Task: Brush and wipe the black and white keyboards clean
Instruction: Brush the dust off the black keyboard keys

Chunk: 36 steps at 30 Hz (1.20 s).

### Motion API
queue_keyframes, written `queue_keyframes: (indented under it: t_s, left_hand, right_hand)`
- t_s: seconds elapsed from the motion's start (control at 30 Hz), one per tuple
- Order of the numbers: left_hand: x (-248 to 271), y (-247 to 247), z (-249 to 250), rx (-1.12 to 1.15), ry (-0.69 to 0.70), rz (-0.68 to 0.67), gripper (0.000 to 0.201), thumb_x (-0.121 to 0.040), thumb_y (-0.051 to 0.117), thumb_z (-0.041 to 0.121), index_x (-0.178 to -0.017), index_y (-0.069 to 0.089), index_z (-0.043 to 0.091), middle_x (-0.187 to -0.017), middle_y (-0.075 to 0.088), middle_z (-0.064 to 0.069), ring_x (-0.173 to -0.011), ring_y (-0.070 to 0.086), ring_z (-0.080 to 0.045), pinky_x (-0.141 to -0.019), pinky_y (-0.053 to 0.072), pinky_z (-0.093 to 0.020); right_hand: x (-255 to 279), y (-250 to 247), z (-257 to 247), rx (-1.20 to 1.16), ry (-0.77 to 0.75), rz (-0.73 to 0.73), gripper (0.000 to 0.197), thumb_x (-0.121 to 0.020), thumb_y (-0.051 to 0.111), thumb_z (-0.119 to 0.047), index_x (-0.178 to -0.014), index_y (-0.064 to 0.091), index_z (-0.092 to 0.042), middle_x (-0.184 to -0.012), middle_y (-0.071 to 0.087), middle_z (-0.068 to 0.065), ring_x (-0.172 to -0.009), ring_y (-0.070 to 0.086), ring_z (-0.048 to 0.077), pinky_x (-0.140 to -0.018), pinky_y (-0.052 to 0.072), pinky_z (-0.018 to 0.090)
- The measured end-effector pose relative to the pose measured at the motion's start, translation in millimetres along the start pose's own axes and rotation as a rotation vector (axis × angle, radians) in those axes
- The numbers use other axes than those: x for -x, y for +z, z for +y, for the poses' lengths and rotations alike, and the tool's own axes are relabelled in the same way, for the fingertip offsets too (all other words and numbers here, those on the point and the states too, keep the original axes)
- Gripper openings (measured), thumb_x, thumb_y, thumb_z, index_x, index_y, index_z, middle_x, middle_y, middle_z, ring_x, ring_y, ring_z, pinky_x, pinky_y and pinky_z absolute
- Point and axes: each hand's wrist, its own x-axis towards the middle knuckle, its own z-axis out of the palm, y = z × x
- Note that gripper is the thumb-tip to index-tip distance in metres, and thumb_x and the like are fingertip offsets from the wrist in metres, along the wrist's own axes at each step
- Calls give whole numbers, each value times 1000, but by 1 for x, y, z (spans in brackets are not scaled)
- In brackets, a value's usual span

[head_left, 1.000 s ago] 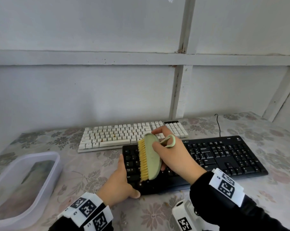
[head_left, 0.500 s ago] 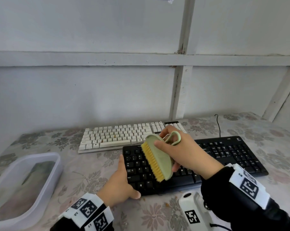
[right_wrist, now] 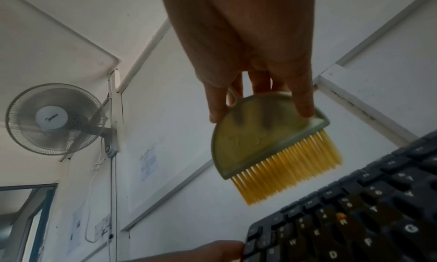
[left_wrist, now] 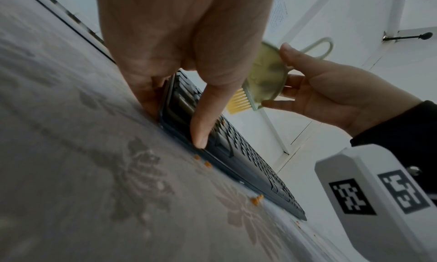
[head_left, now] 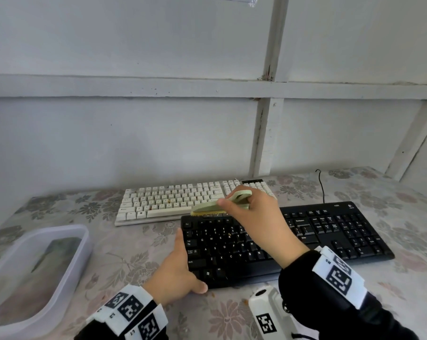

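While the left hand (head_left: 175, 273) clamps the near-left corner of the black keyboard (head_left: 305, 239) against the table (head_left: 124, 256), thumb on the front edge and fingers curled round the side, that grip is best kept firm so the board does not skid under the strokes. Orange crumbs (left_wrist: 256, 200) lie on the cloth just before the front edge, and at least one sits among the letter keys (right_wrist: 340, 214), so the sweep should run toward the near edge, row by row, with light pressure that lets the bristles reach between the keys. The right hand (head_left: 259, 217) pinches the brush (head_left: 217, 206) by its green back, fingers closed on it, bristles poised over the top row; in my judgement it should come down at the far-left keys and pull nearward. The white keyboard (head_left: 173, 200) lies just behind, unattended.
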Motion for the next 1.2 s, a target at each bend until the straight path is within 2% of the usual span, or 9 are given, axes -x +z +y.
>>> queue_keyframes:
  t_s: [0.07, 0.3, 0.53, 0.7, 0.8, 0.87, 1.0, 1.1, 1.2]
  left_hand:
    - [0, 0, 0, -5, -8, 3, 133, -60, 80, 8, -144, -20, 36, -134, 47, 4, -110, 55, -14, -98, 46, -35]
    - [4, -1, 6, -9, -7, 5, 129, -67, 78, 5, -144, -21, 33, -131, 51, 4, -109, 54, -13, -92, 45, -24]
    - [7, -1, 9, -9, -21, 6, 128, -67, 78, 3, -145, -20, 32, -126, 54, 4, -108, 55, -13, -94, 44, -25]
    - [9, -1, 11, -15, 9, 17, 125, -64, 77, 3, -145, -14, 30, -118, 55, 7, -105, 55, -11, -82, 43, -20]
    - [10, 0, 15, -27, 40, 27, 120, -63, 76, 2, -142, -9, 31, -107, 56, 9, -95, 58, -7, -74, 45, -19]
    - [12, 0, 16, -20, 47, 25, 122, -62, 77, 2, -143, -10, 31, -107, 57, 8, -95, 59, -8, -78, 48, -22]
    - [12, -1, 12, 30, 21, 9, 127, -64, 77, -1, -145, -14, 37, -108, 59, 11, -97, 58, -5, -88, 49, -25]
    - [10, -1, 10, 38, -3, -2, 130, -65, 78, 0, -144, -18, 39, -114, 58, 12, -101, 58, -8, -94, 49, -29]
    - [10, -1, 10, 39, -4, 3, 131, -64, 78, 1, -144, -18, 40, -116, 57, 12, -103, 57, -9, -96, 48, -31]
  right_hand:
    - [-2, 3, 2, 16, 5, 16, 28, -87, 65, -33, -83, 64, -5, -78, 63, 3, -73, 56, 10, -62, 39, 8]
    - [-1, -5, 2, -18, 36, -13, 33, -89, 62, -33, -88, 63, 0, -60, 43, -9, -50, 41, -3, -52, 35, 7]
    - [-1, -2, -7, -81, 14, 16, 24, -90, 62, -27, -87, 64, -2, -65, 52, -7, -56, 45, -2, -56, 37, 8]
    - [-1, 21, -10, -208, 15, -15, 24, -90, 63, -24, -85, 62, 0, -79, 64, 11, -71, 54, 11, -67, 42, 20]
    - [2, 36, -7, -175, 14, -71, 21, -90, 63, -23, -81, 60, -4, -77, 61, 7, -77, 55, 15, -70, 42, 24]
    - [3, 36, -2, -128, 8, -50, 20, -90, 63, -21, -76, 56, -8, -72, 57, 0, -75, 53, 17, -66, 40, 20]
    - [-2, 10, 6, -20, 90, -39, 16, -93, 57, -21, -80, 55, -12, -65, 50, -6, -48, 40, 0, -49, 36, 8]
    - [-8, -8, 10, 54, 91, 59, 21, -93, 57, -24, -82, 57, -5, -66, 49, -2, -51, 36, 2, -49, 35, 9]
    - [-6, -5, 3, -63, 33, 58, 20, -91, 60, -22, -85, 62, -3, -64, 51, -6, -50, 42, -1, -52, 36, 8]
